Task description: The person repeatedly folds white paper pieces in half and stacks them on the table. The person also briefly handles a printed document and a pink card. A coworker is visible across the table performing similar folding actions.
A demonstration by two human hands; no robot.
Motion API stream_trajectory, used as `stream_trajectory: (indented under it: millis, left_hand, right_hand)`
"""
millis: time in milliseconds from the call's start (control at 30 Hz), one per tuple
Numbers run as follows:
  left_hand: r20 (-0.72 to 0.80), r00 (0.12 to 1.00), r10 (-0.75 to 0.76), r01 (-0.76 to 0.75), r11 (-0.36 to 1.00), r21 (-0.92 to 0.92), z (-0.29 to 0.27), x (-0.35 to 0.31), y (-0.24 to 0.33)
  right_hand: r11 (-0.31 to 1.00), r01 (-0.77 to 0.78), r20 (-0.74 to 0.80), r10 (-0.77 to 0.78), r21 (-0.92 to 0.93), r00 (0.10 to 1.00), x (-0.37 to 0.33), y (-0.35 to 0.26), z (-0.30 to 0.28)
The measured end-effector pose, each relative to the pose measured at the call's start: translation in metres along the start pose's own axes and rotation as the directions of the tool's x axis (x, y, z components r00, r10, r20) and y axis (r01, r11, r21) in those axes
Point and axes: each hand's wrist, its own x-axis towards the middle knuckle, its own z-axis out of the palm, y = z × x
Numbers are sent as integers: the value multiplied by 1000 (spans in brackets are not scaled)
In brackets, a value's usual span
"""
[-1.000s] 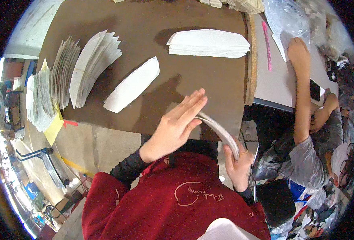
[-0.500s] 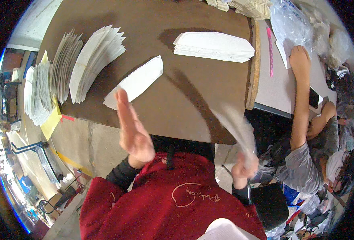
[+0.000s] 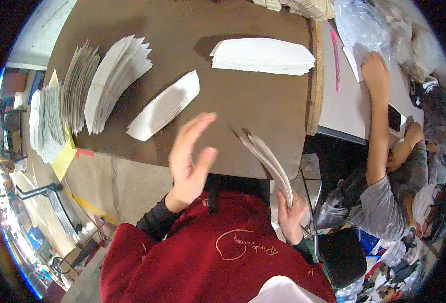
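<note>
My right hand [image 3: 291,214] grips the lower end of a thin bundle of white cut pieces [image 3: 269,160], paper or fabric. The bundle stands tilted, edge toward me, its far end over the table's near edge. Its layers part a little at that far end. My left hand [image 3: 188,164] is raised at the near edge, holding nothing, its fingers stretched and thumb apart. Just beyond it a small white stack [image 3: 163,106] lies slanted on the brown tabletop [image 3: 233,101]. Farther right lies a thicker stack of long white pieces [image 3: 262,56].
Fanned stacks [image 3: 117,83] of white pieces line the table's left side, some on a yellow sheet [image 3: 64,160]. A wooden strip [image 3: 315,81] edges the right side. Beyond it a co-worker's hand [image 3: 376,70] rests on white sheets, near a pink stick [image 3: 336,60] and a phone [image 3: 395,120].
My left hand has moved right, toward the bundle, and its thumb now stands apart. The bundle in my right hand has swung left and blurs less.
</note>
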Motion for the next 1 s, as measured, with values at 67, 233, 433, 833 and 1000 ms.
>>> stream_trajectory:
  millis: [67, 233, 433, 833, 1000]
  left_hand:
    - [199, 980, -10, 4, 1000, 31, 10, 7, 2]
    - [39, 994, 100, -106, 974, 199, 7, 34, -9]
    - [-89, 963, -253, 268, 911, 314, -13, 42, -23]
    - [127, 974, -189, 209, 965, -160, -14, 22, 4]
    - [186, 932, -311, 360, 853, -379, -15, 16, 0]
  right_hand:
    - [994, 87, -56, -83, 64, 995, 14, -5, -4]
    - [957, 77, -76, -58, 280, 995, 80, -14, 3]
    - [988, -12, -181, 40, 155, 983, 137, -20, 28]
    - [783, 311, -8, -365, 538, 931, 144, -59, 22]
    - [799, 251, -3, -298, 546, 954, 145, -82, 32]
